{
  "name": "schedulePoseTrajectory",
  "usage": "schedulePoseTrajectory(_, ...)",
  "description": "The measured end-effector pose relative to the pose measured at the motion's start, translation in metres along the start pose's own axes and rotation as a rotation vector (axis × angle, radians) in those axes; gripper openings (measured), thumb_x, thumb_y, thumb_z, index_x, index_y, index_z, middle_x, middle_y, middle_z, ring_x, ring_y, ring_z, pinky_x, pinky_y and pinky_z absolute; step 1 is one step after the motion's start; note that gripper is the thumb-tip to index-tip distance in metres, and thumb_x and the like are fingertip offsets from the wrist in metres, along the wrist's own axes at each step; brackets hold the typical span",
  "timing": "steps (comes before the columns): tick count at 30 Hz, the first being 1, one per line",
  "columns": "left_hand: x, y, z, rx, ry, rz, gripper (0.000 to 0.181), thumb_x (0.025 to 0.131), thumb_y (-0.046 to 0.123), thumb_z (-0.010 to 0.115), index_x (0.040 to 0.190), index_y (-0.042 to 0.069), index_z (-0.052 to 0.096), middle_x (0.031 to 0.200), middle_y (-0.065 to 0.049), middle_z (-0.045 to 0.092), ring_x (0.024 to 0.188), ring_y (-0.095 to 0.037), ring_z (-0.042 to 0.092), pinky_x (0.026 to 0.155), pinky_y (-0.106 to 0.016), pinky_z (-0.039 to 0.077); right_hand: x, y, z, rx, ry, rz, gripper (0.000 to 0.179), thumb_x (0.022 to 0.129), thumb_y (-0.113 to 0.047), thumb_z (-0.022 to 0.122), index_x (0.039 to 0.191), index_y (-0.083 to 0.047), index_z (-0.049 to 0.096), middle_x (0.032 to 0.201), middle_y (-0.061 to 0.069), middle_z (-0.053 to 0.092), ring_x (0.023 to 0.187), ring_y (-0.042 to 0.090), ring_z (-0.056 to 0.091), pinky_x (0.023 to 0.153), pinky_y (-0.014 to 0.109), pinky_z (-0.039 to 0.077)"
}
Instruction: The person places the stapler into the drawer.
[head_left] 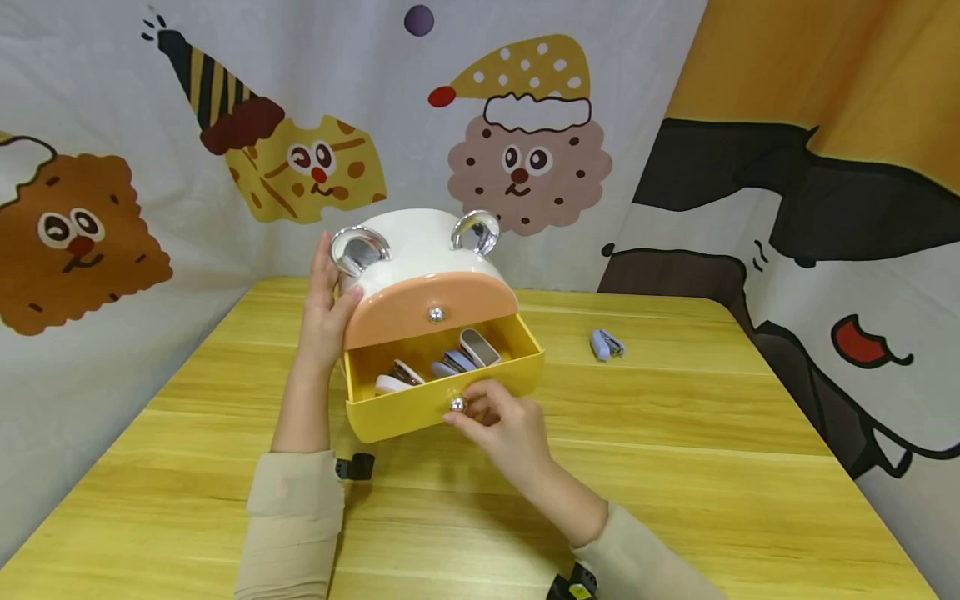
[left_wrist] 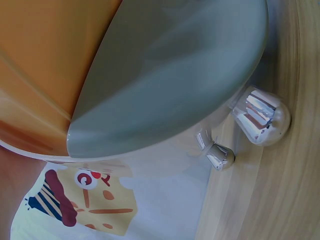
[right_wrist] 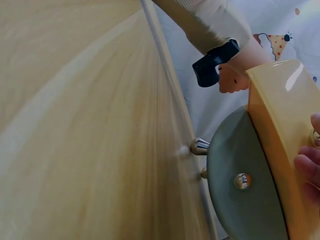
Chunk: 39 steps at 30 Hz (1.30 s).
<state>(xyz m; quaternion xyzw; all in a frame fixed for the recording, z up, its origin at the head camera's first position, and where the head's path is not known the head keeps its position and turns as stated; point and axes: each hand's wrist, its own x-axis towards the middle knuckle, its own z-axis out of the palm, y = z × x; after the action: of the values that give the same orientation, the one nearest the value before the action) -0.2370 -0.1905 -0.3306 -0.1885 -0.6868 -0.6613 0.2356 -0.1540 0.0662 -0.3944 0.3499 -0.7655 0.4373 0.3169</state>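
Observation:
A rounded drawer organizer (head_left: 423,237) with a white top and two silver ears stands in front of me. Its yellow drawer (head_left: 405,414) is pulled out below the peach-coloured upper drawer (head_left: 393,315). My right hand (head_left: 517,429) pinches the yellow drawer's silver knob (head_left: 457,404). Against the organizer's left side rests my left hand (head_left: 324,321), fingers extended along it and thumb at the front edge. Inside the drawer lie a blue mini stapler (head_left: 456,362), a grey-topped one (head_left: 478,347) and a white one (head_left: 392,384). A grey-green lower drawer (left_wrist: 175,85) shows in the left wrist view.
Another blue mini stapler (head_left: 604,344) lies on the wooden table (head_left: 675,467), right of the organizer. Silver feet (left_wrist: 262,117) stick out beneath the organizer. Behind the table hangs a cloth (head_left: 405,100) printed with cartoon figures.

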Motion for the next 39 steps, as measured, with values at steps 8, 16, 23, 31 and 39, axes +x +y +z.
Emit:
schedulePoseTrajectory(8,0.000,0.000,0.000,-0.010,-0.002,-0.007,0.075,0.090,0.010,0.050,0.155,0.029,0.015,0.150,-0.012,0.034,0.132,-0.025,0.034,0.111,-0.039,0.021,0.001,0.002,0.003,-0.001,0.033,-0.040,0.032,0.069,-0.012,0.085,0.090,-0.007,0.062,0.075,-0.001,0.070,0.057,0.006,0.061,0.051,0.014,0.047)
schedulePoseTrajectory(16,0.000,-0.001,0.000,-0.003,0.003,0.000,0.075,0.091,0.010,0.049,0.155,0.028,0.016,0.149,-0.013,0.035,0.132,-0.025,0.033,0.111,-0.038,0.020,0.005,0.000,0.005,-0.017,0.034,-0.021,0.031,0.070,-0.015,0.085,0.090,-0.007,0.063,0.076,-0.001,0.070,0.059,0.005,0.062,0.054,0.014,0.048)
schedulePoseTrajectory(23,0.001,-0.003,0.000,-0.026,0.000,0.018,0.075,0.090,0.008,0.049,0.155,0.024,0.016,0.149,-0.015,0.034,0.132,-0.024,0.033,0.111,-0.037,0.020,0.013,0.004,0.011,-0.017,0.028,0.048,0.027,0.072,-0.017,0.084,0.089,-0.008,0.064,0.076,-0.003,0.070,0.060,0.004,0.060,0.053,0.015,0.047)
schedulePoseTrajectory(31,0.000,-0.001,0.000,-0.016,0.000,-0.012,0.075,0.090,0.010,0.050,0.155,0.029,0.016,0.151,-0.012,0.032,0.134,-0.024,0.030,0.112,-0.039,0.017,0.025,0.008,0.021,-0.028,0.016,0.129,0.024,0.076,-0.018,0.081,0.088,-0.008,0.064,0.076,-0.004,0.069,0.061,0.004,0.060,0.055,0.015,0.048)
schedulePoseTrajectory(39,0.000,0.000,0.000,-0.017,-0.008,-0.007,0.075,0.091,0.012,0.051,0.155,0.029,0.015,0.150,-0.011,0.033,0.135,-0.022,0.029,0.112,-0.040,0.015,0.034,0.015,0.030,0.008,0.031,0.233,0.022,0.078,-0.020,0.079,0.089,-0.009,0.065,0.076,-0.003,0.070,0.060,0.004,0.060,0.055,0.019,0.049)
